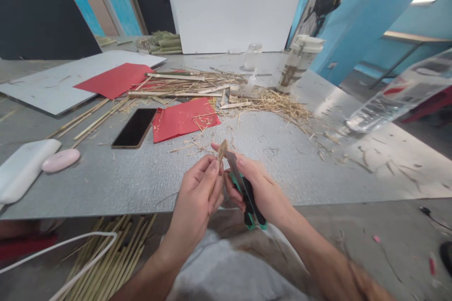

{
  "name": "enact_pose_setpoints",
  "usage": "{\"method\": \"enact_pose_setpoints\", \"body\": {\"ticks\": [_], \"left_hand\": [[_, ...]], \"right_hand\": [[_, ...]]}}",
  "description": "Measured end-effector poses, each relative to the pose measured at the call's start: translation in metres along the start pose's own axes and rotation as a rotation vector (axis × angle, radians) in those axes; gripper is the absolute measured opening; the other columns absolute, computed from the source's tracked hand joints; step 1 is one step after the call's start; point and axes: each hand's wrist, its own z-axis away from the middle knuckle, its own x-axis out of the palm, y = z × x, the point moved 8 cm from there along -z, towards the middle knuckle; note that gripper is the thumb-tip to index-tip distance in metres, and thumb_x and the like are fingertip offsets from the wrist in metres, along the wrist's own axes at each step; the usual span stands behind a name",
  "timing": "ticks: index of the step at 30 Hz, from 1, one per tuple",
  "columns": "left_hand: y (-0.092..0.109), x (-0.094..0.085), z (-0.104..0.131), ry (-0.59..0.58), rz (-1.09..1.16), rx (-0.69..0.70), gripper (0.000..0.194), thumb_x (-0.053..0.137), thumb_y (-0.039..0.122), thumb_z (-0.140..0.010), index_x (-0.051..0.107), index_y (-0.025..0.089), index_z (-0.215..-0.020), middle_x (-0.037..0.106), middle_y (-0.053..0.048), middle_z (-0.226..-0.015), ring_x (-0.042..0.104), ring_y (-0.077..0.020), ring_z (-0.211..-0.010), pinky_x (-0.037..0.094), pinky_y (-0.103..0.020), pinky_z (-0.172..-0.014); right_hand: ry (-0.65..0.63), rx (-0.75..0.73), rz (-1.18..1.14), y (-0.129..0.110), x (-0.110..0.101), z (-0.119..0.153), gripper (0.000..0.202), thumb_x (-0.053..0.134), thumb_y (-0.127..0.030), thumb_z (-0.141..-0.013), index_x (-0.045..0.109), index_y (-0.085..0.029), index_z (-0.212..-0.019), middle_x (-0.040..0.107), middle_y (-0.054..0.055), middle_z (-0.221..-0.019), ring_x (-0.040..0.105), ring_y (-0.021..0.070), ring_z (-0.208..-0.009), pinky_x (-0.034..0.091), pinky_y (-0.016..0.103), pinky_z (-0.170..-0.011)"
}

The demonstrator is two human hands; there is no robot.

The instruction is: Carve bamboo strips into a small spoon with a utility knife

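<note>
Just over the near edge of the grey tabletop (148, 183), two hands meet around one short stick. The left hand (199, 190) is curled, its fingers and thumb pinching a single thin bamboo strip (221, 150), which stands nearly upright with its pale tan tip poking above the fingertips. The strip looks flat, dry and narrow, its top end cut slantwise. The right hand (259, 188) is wrapped closed round one utility knife (247, 193) with a green and black handle; its grey blade lies against the strip's side, the forefinger stretched along the back of the blade.

Further back on the tabletop lie two red paper sheets (183, 118), one nearer and one behind it to the left. One dark phone (134, 127) lies face up just beside the nearer sheet. At the left edge rest one pink oval case (60, 160) and one white case (24, 167), touching. A heap of straw and split strips (212, 89) spreads across the middle, with one white tumbler (300, 63) standing past it. One clear plastic bottle (399, 96) lies at the right. Below the tabletop, a bundle of bamboo sticks (113, 258) lies on the floor, crossed by a white cable (70, 244).
</note>
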Motion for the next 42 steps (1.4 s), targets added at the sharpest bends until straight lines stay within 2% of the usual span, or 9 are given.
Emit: {"method": "enact_pose_setpoints", "body": {"ticks": [6, 11, 17, 26, 29, 32, 42], "left_hand": [[0.0015, 0.0006, -0.0001, 0.006, -0.004, 0.005, 0.035, 0.068, 0.047, -0.107, 0.058, 0.021, -0.084, 0.038, 0.012, -0.046, 0.023, -0.0065, -0.040, 0.025, -0.020, -0.043], [0.0032, 0.0004, -0.0009, 0.004, 0.004, 0.023, 0.035, 0.070, 0.045, -0.106, 0.058, 0.021, -0.083, 0.039, 0.013, -0.046, 0.018, -0.0051, -0.039, 0.025, -0.018, -0.041], [0.0048, 0.0022, -0.0006, -0.019, 0.006, 0.030, 0.034, 0.068, 0.043, -0.107, 0.058, 0.021, -0.083, 0.036, 0.013, -0.047, 0.017, -0.0049, -0.040, 0.024, -0.017, -0.040], [0.0037, 0.0036, -0.0001, -0.027, 0.000, 0.006, 0.034, 0.067, 0.044, -0.107, 0.060, 0.020, -0.084, 0.041, 0.012, -0.046, 0.015, -0.0046, -0.038, 0.022, -0.018, -0.040], [0.0024, 0.0033, -0.0012, -0.020, 0.001, 0.006, 0.035, 0.065, 0.046, -0.108, 0.061, 0.021, -0.084, 0.040, 0.012, -0.044, 0.020, -0.0064, -0.039, 0.024, -0.019, -0.042], [0.0032, 0.0030, -0.0015, -0.005, 0.001, 0.009, 0.036, 0.067, 0.047, -0.107, 0.058, 0.021, -0.083, 0.037, 0.012, -0.044, 0.019, -0.0065, -0.039, 0.024, -0.019, -0.042], [0.0045, 0.0017, -0.0003, 0.010, 0.008, 0.002, 0.037, 0.070, 0.047, -0.104, 0.055, 0.022, -0.082, 0.036, 0.014, -0.045, 0.015, -0.0054, -0.039, 0.022, -0.019, -0.041]], "right_hand": [[0.024, 0.004, 0.017, -0.0005, 0.0000, -0.0005, 0.063, 0.041, -0.060, -0.114, 0.056, -0.023, -0.162, 0.051, -0.007, -0.062, 0.044, 0.0107, -0.049, 0.038, 0.024, -0.049], [0.028, -0.004, -0.012, 0.0003, 0.0001, -0.0012, 0.063, 0.042, -0.061, -0.114, 0.058, -0.022, -0.161, 0.050, -0.007, -0.062, 0.042, 0.0108, -0.048, 0.038, 0.023, -0.046], [0.004, -0.015, 0.009, 0.0004, 0.0007, -0.0017, 0.061, 0.041, -0.059, -0.115, 0.059, -0.021, -0.159, 0.050, -0.008, -0.062, 0.043, 0.0098, -0.048, 0.038, 0.023, -0.047], [-0.047, 0.037, -0.035, 0.0020, 0.0024, -0.0040, 0.061, 0.042, -0.060, -0.114, 0.061, -0.020, -0.157, 0.048, -0.008, -0.062, 0.042, 0.0100, -0.047, 0.038, 0.023, -0.047], [-0.009, -0.005, -0.024, 0.0012, 0.0013, -0.0033, 0.061, 0.041, -0.059, -0.114, 0.059, -0.021, -0.159, 0.049, -0.008, -0.062, 0.042, 0.0099, -0.048, 0.037, 0.023, -0.047], [0.032, -0.032, 0.000, -0.0005, 0.0003, -0.0012, 0.061, 0.040, -0.059, -0.115, 0.057, -0.022, -0.160, 0.050, -0.007, -0.062, 0.043, 0.0102, -0.048, 0.038, 0.023, -0.048], [0.023, -0.019, 0.020, -0.0032, 0.0004, 0.0012, 0.061, 0.041, -0.060, -0.114, 0.058, -0.024, -0.160, 0.051, -0.007, -0.063, 0.043, 0.0106, -0.049, 0.038, 0.022, -0.046]]}}
